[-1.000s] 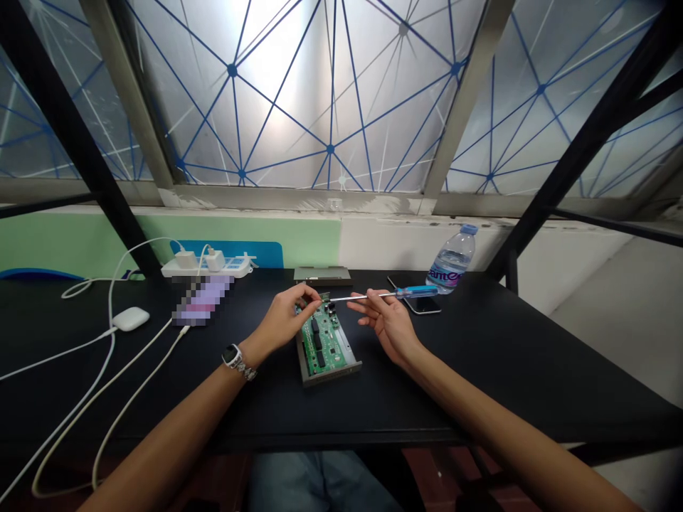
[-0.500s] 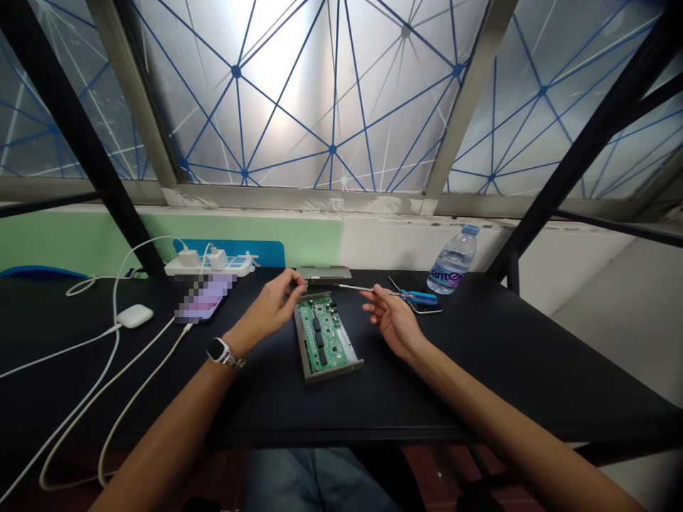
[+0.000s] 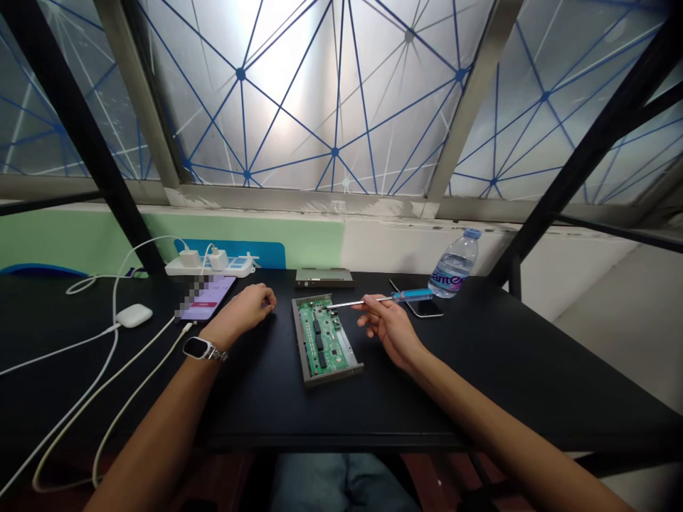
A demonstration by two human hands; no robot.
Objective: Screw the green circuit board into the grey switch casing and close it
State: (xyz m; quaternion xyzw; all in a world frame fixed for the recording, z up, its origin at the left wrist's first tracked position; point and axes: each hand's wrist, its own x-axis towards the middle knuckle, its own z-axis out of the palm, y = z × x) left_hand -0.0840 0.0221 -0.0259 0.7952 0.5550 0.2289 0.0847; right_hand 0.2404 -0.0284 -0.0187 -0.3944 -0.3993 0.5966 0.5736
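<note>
My right hand (image 3: 388, 326) is closed around the shaft of a screwdriver (image 3: 349, 304) with a blue handle, held nearly level. Its tip points left, over the upper part of a green circuit board (image 3: 328, 333); whether it touches cannot be made out. The board lies in an open metal casing (image 3: 334, 374) on the black desk. Left of the casing, my left hand (image 3: 246, 308) has its fingers pinched together near the desk top. Something tiny may be between thumb and finger, too small to name. A watch (image 3: 198, 348) is on the left wrist.
Behind the casing lies a flat metal cover (image 3: 324, 277). A dark phone (image 3: 425, 308) and a water bottle (image 3: 454, 264) are at the right. To the left are a lit phone (image 3: 209, 299), a white charging case (image 3: 134, 315), cables and a power strip (image 3: 235, 266).
My left hand has moved left and slightly down, away from the casing's far edge, fingers still pinched. The screwdriver tip has shifted left and down, now over the board.
</note>
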